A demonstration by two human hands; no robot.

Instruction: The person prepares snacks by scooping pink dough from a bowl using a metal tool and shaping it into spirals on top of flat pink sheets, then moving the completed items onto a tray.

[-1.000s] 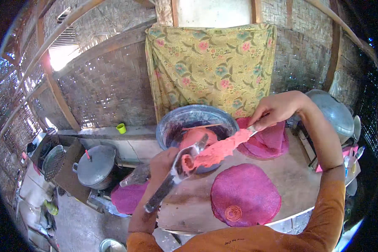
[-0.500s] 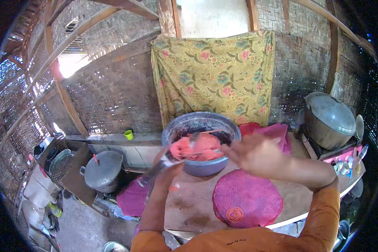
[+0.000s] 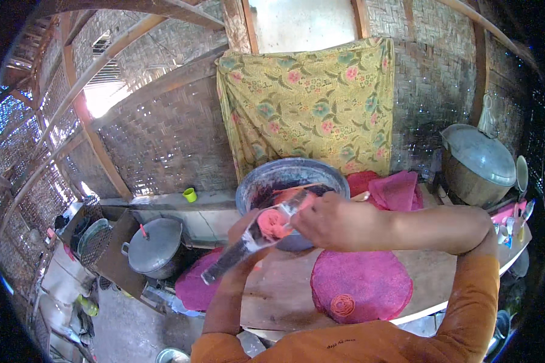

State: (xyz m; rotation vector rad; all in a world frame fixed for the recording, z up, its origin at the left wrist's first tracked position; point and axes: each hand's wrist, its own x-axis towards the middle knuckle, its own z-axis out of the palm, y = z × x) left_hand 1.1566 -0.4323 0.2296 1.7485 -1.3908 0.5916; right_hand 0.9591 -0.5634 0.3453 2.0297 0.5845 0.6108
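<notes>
My left hand [image 3: 241, 225] grips a long grey dough press [image 3: 233, 260], held tilted over the near side of a large grey basin [image 3: 257, 175]. A lump of pink dough [image 3: 275, 224] fills the round cup of the press. Against its upper end, my right hand [image 3: 324, 221] is closed on a tool; a pale handle end [image 3: 361, 196] sticks out past the knuckles, and its working end is hidden. More pink dough lies in the basin, partly covered by my hands. Below them, a coil of pink dough strands [image 3: 343, 305] rests on a round magenta mat [image 3: 369, 281].
More magenta mats [image 3: 396, 190] lie right of the basin, and another mat [image 3: 197, 284] lies at the left. A lidded pot [image 3: 154, 248] stands left; a bigger lidded pot [image 3: 478, 163] stands right. A green cup [image 3: 189, 195] sits on the ledge. Floral cloth [image 3: 321, 103] hangs behind.
My right hand has come left and down onto the press. The press has swung flatter, and dough now shows in its cup.
</notes>
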